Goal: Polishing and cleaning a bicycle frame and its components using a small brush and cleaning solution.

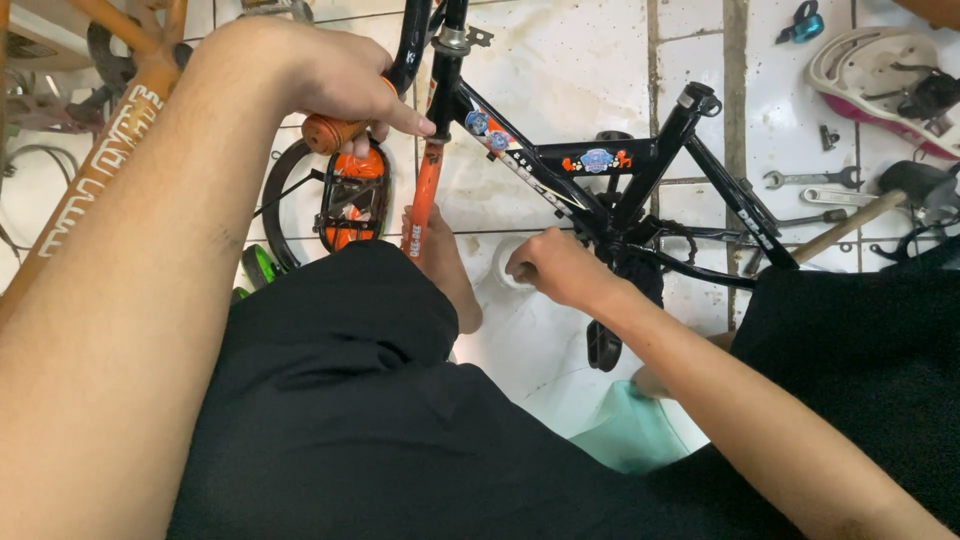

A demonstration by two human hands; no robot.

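On a tiled floor, left hand (pixel 320 80) clamped on an orange tool handle (pixel 335 132), right hand (pixel 560 268) pinched closed beside the small black bike frame (pixel 600 160); a slipping tool could likely strike the bracing bare foot (pixel 445 270).

2 wrenches (pixel 822 186), a wooden-handled hammer (pixel 850 226), perhaps a white-and-pink seat (pixel 868 75), a teal cloth (pixel 628 432) on the tiled floor (pixel 560 60).

Stained white tile floor (pixel 560 60)

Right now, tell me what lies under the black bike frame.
Under the frame: white floor tiles, a white round container by the right hand, and a bare foot. The container's inside is covered by that hand.
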